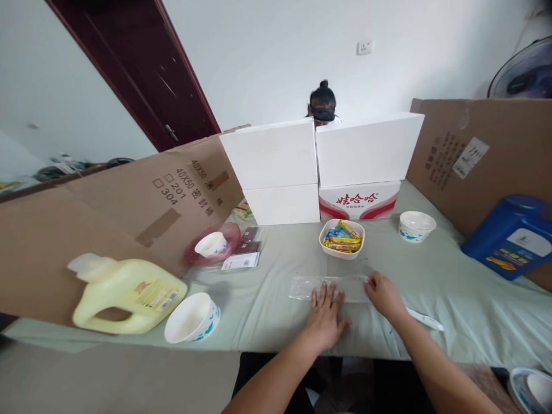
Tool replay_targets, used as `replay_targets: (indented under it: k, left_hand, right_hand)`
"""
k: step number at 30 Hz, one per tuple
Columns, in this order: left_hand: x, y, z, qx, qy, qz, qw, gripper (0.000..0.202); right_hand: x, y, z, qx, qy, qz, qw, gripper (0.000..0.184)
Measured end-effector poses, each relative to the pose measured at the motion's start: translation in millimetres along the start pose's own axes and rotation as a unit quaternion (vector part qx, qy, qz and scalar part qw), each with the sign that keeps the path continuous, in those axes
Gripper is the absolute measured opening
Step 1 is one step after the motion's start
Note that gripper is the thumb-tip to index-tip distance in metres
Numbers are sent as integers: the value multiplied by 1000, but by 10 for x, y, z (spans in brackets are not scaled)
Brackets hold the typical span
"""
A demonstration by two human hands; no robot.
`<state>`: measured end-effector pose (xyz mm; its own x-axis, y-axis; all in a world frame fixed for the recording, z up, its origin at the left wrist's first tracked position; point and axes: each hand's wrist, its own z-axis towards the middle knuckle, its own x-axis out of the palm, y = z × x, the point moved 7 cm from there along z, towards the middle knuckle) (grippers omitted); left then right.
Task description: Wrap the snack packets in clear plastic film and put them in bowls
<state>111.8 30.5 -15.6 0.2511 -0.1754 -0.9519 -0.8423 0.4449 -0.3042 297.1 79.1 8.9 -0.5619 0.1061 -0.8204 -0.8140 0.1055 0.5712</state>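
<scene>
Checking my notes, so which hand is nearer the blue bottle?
Right. The right hand is at the right end of the clear plastic, left of the blue bottle; the left hand lies spread on that plastic, farther left.

Glossy transparency is shown by a thin plastic sleeve (pixel 356 289), and soft, matt creases by green cloth (pixel 267 305). A sheen is caught on slick-wrapped sachets (pixel 342 240) and a smooth blue plastic bottle (pixel 495 236); matt finishes are seen on brown cardboard (pixel 103 218) and smooth white boxes (pixel 276 158).
</scene>
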Motion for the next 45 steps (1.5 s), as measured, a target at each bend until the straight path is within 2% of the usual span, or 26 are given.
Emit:
replay_targets:
  k: [2, 5, 8, 10, 11, 13, 15, 17, 19, 21, 23, 25, 28, 30, 32, 38, 41, 45]
  left_hand:
    - [16, -63, -13, 9, 4, -19, 1000, 68]
    - [-45, -164, -9, 23, -29, -67, 997, 71]
    - [-121, -216, 27, 7, -94, -158, 983, 86]
    - [-144, -203, 63, -14, -138, -238, 961, 91]
    - [-147, -180, 81, -25, -156, -279, 947, 83]
    - [-129, -102, 115, -52, -175, -355, 917, 48]
    - [-94, 0, 130, -82, -178, -426, 883, 18]
    - [-58, 87, 122, -98, -167, -495, 847, 15]
    - [-35, 135, 98, -97, -145, -555, 814, 16]
    - [-39, 153, 69, -83, -117, -580, 802, 18]
    - [-85, 197, 36, -73, -113, -560, 817, 19]
    - [-162, 307, -2, -87, -144, -500, 849, 19]
    - [-289, 504, -59, -132, -203, -359, 901, 16]
    - [-349, 598, -86, -155, -225, -271, 923, 12]
    - [-379, 672, -112, -174, -240, -225, 928, 13]
    - [-378, 844, -209, -219, -286, -180, 915, 51]
    - [-352, 903, -232, -234, -287, -153, 916, 55]
    - [-345, 921, -233, -239, -283, -121, 921, 54]
  right_hand:
    - [-34, -74, -16, 17, 6, 56, 998, 7]
    - [-43, -99, -81, 38, 15, 142, 989, 17]
    - [3, 36, -198, 34, 30, 218, 975, 25]
    - [69, 229, -281, -8, 71, 291, 954, 32]
    - [98, 336, -316, -39, 96, 326, 940, 37]
    - [118, 481, -347, -86, 123, 368, 918, 46]
    - [106, 480, -308, -91, 106, 358, 923, 52]
    - [106, 422, -252, -89, 95, 333, 934, 56]
    - [161, 412, -241, -118, 130, 309, 935, 57]
    - [243, 447, -288, -165, 180, 292, 925, 57]
    - [321, 496, -352, -205, 208, 273, 917, 58]
    - [392, 539, -392, -221, 209, 251, 919, 57]
    - [501, 572, -390, -196, 195, 224, 935, 54]
    - [559, 587, -368, -172, 181, 208, 946, 53]
    - [601, 612, -345, -161, 163, 191, 955, 54]
    - [685, 744, -300, -171, 132, 100, 971, 53]
    - [711, 818, -300, -178, 138, 30, 974, 47]
    - [707, 888, -311, -184, 134, -11, 974, 38]
